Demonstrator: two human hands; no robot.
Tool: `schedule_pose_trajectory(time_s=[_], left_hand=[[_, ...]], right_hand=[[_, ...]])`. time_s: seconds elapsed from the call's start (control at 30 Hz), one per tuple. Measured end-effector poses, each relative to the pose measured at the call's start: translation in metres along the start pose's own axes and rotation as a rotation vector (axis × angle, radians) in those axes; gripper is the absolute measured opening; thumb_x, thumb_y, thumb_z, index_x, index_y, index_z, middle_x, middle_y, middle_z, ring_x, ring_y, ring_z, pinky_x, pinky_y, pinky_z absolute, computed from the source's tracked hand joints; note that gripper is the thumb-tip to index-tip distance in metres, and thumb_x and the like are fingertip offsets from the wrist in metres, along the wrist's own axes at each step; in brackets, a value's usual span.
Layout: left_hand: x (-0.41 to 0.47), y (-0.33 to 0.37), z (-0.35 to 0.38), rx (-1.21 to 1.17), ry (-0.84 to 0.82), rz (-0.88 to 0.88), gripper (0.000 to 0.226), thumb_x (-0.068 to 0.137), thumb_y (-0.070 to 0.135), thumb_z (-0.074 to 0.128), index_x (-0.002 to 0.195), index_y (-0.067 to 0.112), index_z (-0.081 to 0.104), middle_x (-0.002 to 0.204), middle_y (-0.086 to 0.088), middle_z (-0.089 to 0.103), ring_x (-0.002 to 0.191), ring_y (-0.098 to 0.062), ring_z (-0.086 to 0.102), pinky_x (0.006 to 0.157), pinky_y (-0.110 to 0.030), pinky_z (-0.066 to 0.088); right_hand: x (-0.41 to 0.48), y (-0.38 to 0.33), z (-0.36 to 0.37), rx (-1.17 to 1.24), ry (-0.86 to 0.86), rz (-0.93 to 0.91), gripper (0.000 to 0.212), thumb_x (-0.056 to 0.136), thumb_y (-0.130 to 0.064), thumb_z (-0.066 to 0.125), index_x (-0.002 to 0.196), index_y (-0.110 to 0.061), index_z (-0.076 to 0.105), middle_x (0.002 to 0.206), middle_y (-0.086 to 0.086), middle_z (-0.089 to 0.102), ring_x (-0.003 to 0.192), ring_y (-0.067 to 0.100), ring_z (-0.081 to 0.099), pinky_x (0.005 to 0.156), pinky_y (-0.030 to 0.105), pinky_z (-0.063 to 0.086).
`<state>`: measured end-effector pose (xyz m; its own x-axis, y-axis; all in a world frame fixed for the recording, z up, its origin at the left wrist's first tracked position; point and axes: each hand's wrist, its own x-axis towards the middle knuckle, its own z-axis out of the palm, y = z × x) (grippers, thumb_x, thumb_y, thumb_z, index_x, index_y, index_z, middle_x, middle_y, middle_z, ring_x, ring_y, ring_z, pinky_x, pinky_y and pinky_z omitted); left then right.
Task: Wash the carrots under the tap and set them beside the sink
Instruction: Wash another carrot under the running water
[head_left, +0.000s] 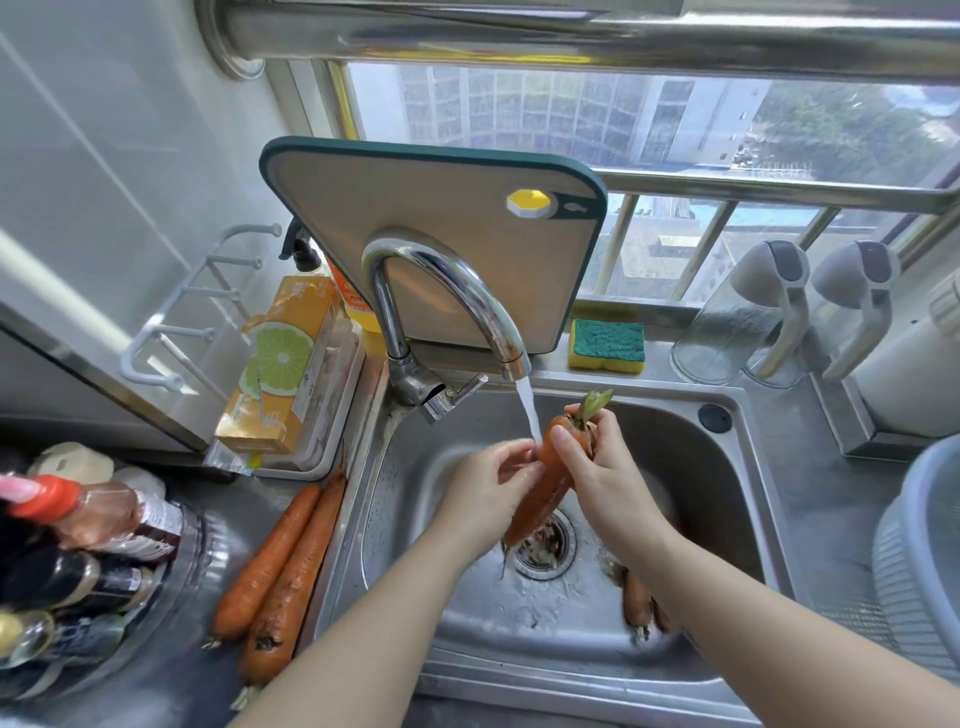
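The carrot (545, 480) I am washing hangs over the sink (737, 499), caught between both my hands, with the tap's (441, 291) stream striking its upper part just below the leafy stub. Its long axis runs on a slant: the green top points up and away from me toward the window, and the thin root tip points down toward me, ending just above the drain (543, 545).

My right hand (597, 467) is curled round the thick top end, thumb across the front, gripping it. My left hand (493, 491) lies against the middle of the carrot from the left, fingers bent and half closed on it, placed for rubbing. The left hand is nearer the counter where the washed ones go, so I judge the set-down will fall to it, swinging the carrot left over the sink rim.

Two carrots on the counter (283, 577) lie side by side and touching, just beside the sink's left edge, tips pointing away from me, tops near me. Their skins look dull and a little soiled; I cannot tell whether they are washed.

Inside the sink, another carrot (636, 597) lies on the bottom right of the drain, partly hidden under my right forearm. The drain holds some scraps.
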<state>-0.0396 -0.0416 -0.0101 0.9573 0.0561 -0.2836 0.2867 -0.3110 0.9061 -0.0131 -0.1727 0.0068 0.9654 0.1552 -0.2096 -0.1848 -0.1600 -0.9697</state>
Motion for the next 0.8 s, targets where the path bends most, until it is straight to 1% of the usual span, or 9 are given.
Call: schedule_pose_trajectory(time_s=[0.07,0.13,0.17,0.27,0.37,0.5,0.67,0.73,0.8], left_hand=[[-0.004,-0.003,0.007,0.052,-0.046,-0.002,0.028,0.099,0.032,0.043,0.124,0.031,0.056,0.113,0.016,0.063,0.101,0.002,0.058,0.081,-0.008,0.044],[-0.005,-0.009,0.014,0.037,-0.059,-0.005,0.039,0.100,0.041,0.034,0.134,0.030,0.049,0.128,0.012,0.058,0.116,-0.002,0.052,0.100,-0.022,0.041],[-0.005,-0.011,0.017,0.037,-0.064,-0.001,0.042,0.099,0.042,0.031,0.135,0.028,0.048,0.131,0.008,0.057,0.119,-0.005,0.051,0.104,-0.028,0.039],[-0.004,-0.012,0.017,0.112,-0.064,-0.004,0.038,0.102,0.035,0.027,0.127,0.023,0.052,0.125,0.001,0.058,0.115,-0.011,0.052,0.101,-0.030,0.039],[-0.002,-0.010,0.018,0.151,-0.045,-0.019,0.039,0.102,0.035,0.024,0.121,0.019,0.055,0.121,-0.003,0.060,0.112,-0.018,0.054,0.099,-0.035,0.041],[0.004,-0.010,0.024,0.199,-0.009,-0.018,0.041,0.102,0.034,0.023,0.114,0.015,0.057,0.117,-0.008,0.063,0.108,-0.022,0.056,0.094,-0.036,0.043],[0.006,-0.016,0.024,0.208,-0.019,-0.082,0.045,0.101,0.043,0.020,0.117,0.022,0.057,0.115,-0.004,0.064,0.108,-0.022,0.057,0.097,-0.040,0.044],[0.007,-0.012,0.020,0.208,-0.036,-0.107,0.045,0.101,0.044,0.020,0.116,0.025,0.058,0.115,-0.002,0.064,0.109,-0.021,0.057,0.097,-0.037,0.043],[0.008,-0.010,0.010,0.216,-0.100,-0.117,0.044,0.100,0.047,0.022,0.114,0.026,0.059,0.111,0.000,0.064,0.104,-0.018,0.058,0.089,-0.030,0.042]], right_hand=[[0.001,0.001,0.002,0.065,0.016,0.044,0.020,0.096,-0.025,0.053,0.114,-0.019,0.048,0.103,0.002,0.057,0.101,0.015,0.056,0.096,0.038,0.048],[0.001,0.002,0.002,0.117,0.031,0.105,0.021,0.095,-0.024,0.055,0.114,-0.018,0.050,0.106,0.005,0.059,0.106,0.021,0.058,0.100,0.045,0.046],[0.001,0.003,0.002,0.151,0.035,0.139,0.020,0.094,-0.024,0.055,0.113,-0.018,0.051,0.107,0.007,0.060,0.108,0.023,0.059,0.100,0.047,0.046],[0.000,0.006,-0.001,0.244,0.027,0.236,0.013,0.094,-0.020,0.056,0.107,-0.021,0.053,0.105,0.008,0.061,0.105,0.025,0.061,0.100,0.051,0.046],[-0.002,0.008,-0.003,0.232,0.045,0.244,0.010,0.094,-0.019,0.056,0.101,-0.024,0.052,0.103,0.006,0.061,0.103,0.022,0.061,0.099,0.049,0.047],[-0.001,0.007,-0.002,0.227,0.096,0.254,0.020,0.094,-0.018,0.055,0.113,-0.016,0.049,0.102,0.002,0.059,0.100,0.018,0.060,0.100,0.048,0.047],[-0.002,0.005,0.000,0.219,0.107,0.281,0.019,0.095,-0.017,0.055,0.112,-0.014,0.049,0.098,0.002,0.058,0.092,0.015,0.059,0.095,0.045,0.050],[-0.002,0.004,0.000,0.279,0.085,0.319,0.018,0.095,-0.016,0.054,0.112,-0.013,0.049,0.102,0.005,0.057,0.094,0.015,0.059,0.088,0.040,0.053],[0.000,0.003,-0.002,0.387,0.039,0.356,0.021,0.096,-0.014,0.052,0.116,-0.010,0.048,0.108,0.009,0.057,0.098,0.018,0.059,0.084,0.037,0.053]])
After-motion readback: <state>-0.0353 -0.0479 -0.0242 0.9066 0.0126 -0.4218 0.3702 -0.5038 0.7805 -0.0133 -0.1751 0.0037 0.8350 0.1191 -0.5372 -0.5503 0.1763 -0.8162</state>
